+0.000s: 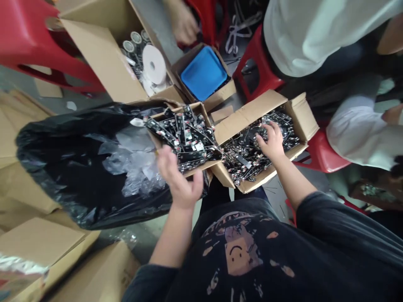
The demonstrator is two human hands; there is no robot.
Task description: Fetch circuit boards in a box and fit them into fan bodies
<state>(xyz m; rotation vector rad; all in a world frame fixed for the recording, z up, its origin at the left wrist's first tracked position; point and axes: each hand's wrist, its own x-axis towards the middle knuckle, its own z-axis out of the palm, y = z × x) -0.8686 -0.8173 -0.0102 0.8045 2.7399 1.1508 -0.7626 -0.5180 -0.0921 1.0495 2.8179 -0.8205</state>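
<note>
My left hand [179, 178] is held above the near left corner of a cardboard box [201, 168] filled with small black carded pieces [189, 134]. Its fingers and thumb are apart with nothing between them. Over a second open box [252, 116], full of thin dark pieces with small pale and red tags [242, 161], hangs my right hand [271, 140]. Its fingers are spread and slightly bent, and they hold nothing that I can see. A black plastic bag [63, 167] with crumpled clear plastic [135, 157] in it lies left of my left hand.
Beyond the boxes are a blue tray [204, 73] in a carton and a tall box [100, 58] holding a white roll [154, 64]. Another person's hand [184, 25] is at the top. Red stools [260, 67] and seated people are at the right. Cardboard [40, 241] lies lower left.
</note>
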